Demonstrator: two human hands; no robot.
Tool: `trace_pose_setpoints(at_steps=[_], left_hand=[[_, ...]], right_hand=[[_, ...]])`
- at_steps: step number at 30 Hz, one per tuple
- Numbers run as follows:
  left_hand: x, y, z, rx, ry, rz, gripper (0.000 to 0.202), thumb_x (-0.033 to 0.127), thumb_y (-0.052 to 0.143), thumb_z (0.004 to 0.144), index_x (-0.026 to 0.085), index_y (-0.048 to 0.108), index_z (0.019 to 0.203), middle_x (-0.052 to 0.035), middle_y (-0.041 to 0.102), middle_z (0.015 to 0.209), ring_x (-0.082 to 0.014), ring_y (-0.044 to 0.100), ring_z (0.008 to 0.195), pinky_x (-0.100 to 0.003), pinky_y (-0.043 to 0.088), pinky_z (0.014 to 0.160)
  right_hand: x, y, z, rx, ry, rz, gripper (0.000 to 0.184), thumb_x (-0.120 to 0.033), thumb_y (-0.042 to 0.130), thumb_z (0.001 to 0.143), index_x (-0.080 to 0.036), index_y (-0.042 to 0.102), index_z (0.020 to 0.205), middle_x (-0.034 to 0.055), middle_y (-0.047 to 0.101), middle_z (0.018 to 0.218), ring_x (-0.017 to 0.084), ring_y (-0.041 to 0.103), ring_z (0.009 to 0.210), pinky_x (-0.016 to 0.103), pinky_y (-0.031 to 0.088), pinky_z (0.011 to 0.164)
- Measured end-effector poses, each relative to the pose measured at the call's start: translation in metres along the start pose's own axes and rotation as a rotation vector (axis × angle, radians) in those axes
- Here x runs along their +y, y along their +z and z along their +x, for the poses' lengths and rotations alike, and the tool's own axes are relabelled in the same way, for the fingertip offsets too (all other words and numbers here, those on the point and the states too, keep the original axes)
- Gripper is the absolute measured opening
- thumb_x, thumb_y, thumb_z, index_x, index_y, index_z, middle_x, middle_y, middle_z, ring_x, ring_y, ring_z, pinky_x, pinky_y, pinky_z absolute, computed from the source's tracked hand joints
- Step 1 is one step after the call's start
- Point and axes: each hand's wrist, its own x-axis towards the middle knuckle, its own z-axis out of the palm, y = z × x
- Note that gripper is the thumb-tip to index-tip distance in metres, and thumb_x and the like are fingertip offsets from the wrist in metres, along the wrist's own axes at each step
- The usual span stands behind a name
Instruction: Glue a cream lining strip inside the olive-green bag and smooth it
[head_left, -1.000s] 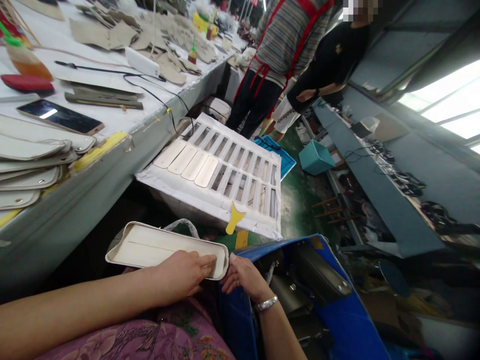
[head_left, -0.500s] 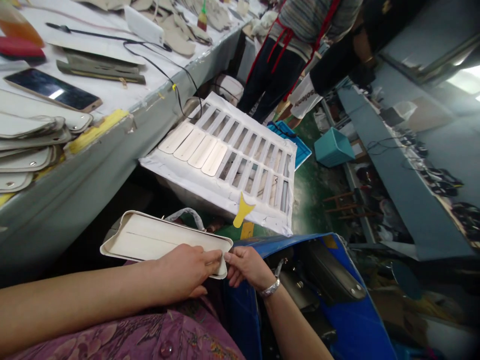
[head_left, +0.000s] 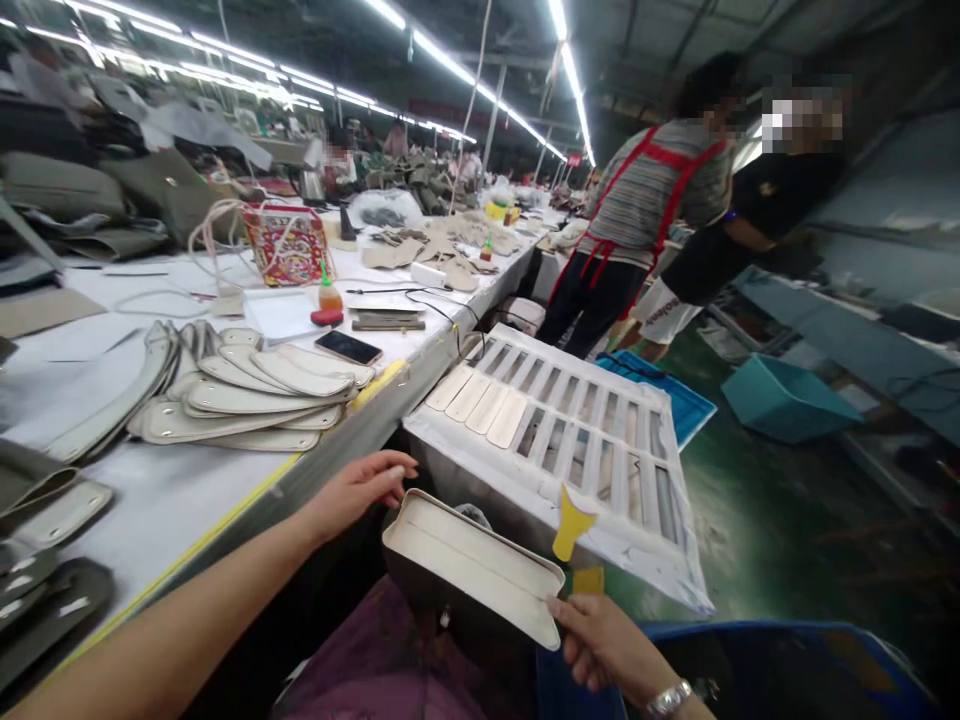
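The cream-lined bag panel (head_left: 472, 570) has a dark outer side, with a yellow spreader (head_left: 571, 525) just beside it. At upper left, a tote (head_left: 285, 248) shows a red and yellow pattern. At upper right, a co-worker's grey striped sweater (head_left: 645, 195) carries red apron straps (head_left: 664, 153). A teal bin (head_left: 784, 398) sits on the green floor (head_left: 739, 520).

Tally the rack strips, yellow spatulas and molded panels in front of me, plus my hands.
Pale strips on the white slatted rack: 4
Yellow spatula: 1
Cream-lined molded panel: 1
Hands, left hand and right hand: 2
Total: 8
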Motion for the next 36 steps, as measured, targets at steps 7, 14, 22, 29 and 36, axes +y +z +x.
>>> trace_pose_setpoints(at_steps=[7, 14, 22, 29, 36], left_hand=[[-0.05, -0.024, 0.014, -0.259, -0.305, 0.01, 0.049, 0.05, 0.061, 0.072, 0.016, 0.048, 0.105, 0.0052, 0.046, 0.064, -0.0068, 0.04, 0.045, -0.018, 0.032, 0.04], [-0.043, -0.027, 0.029, -0.439, -0.232, 0.243, 0.063, 0.047, 0.048, 0.082, 0.023, 0.025, 0.135, -0.0017, 0.055, 0.091, -0.0159, 0.055, 0.076, -0.022, 0.044, 0.063], [0.014, -0.007, 0.083, -0.857, 0.054, 0.741, 0.064, 0.035, 0.053, 0.08, 0.018, 0.034, 0.138, -0.009, 0.037, 0.142, -0.0268, 0.037, 0.127, -0.035, 0.028, 0.104], [0.009, 0.111, 0.114, -1.078, 0.319, 0.756, 0.029, 0.019, 0.046, 0.084, 0.017, 0.064, 0.107, -0.006, 0.068, 0.099, -0.019, 0.062, 0.087, -0.024, 0.044, 0.079], [0.002, 0.12, 0.113, -1.125, 0.256, 0.746, 0.033, 0.015, 0.041, 0.085, 0.017, 0.062, 0.111, -0.0055, 0.067, 0.104, -0.0181, 0.061, 0.091, -0.022, 0.043, 0.081]], right_hand=[[-0.004, -0.006, -0.007, -0.018, 0.012, -0.057, 0.052, -0.065, 0.047, 0.077, -0.014, 0.047, 0.071, -0.0007, 0.054, 0.053, 0.006, 0.051, 0.037, 0.01, 0.033, 0.032], [0.005, 0.008, 0.003, 0.142, -0.024, -0.046, 0.054, -0.069, 0.046, 0.073, -0.016, 0.041, 0.064, -0.0019, 0.051, 0.046, 0.007, 0.046, 0.032, 0.015, 0.032, 0.03], [0.006, -0.019, 0.016, 0.229, -0.267, -0.028, 0.057, -0.047, 0.066, 0.069, -0.015, 0.047, 0.111, 0.0102, 0.059, 0.107, 0.013, 0.062, 0.078, 0.022, 0.05, 0.061], [-0.024, -0.033, 0.017, 0.191, -0.683, -0.565, 0.024, -0.027, 0.042, 0.09, -0.02, 0.062, 0.101, 0.0038, 0.065, 0.098, 0.016, 0.06, 0.093, 0.027, 0.044, 0.085], [-0.026, -0.031, 0.016, 0.134, -0.741, -0.876, 0.03, -0.026, 0.033, 0.095, -0.015, 0.06, 0.085, 0.0036, 0.064, 0.081, 0.014, 0.059, 0.08, 0.023, 0.04, 0.073]])
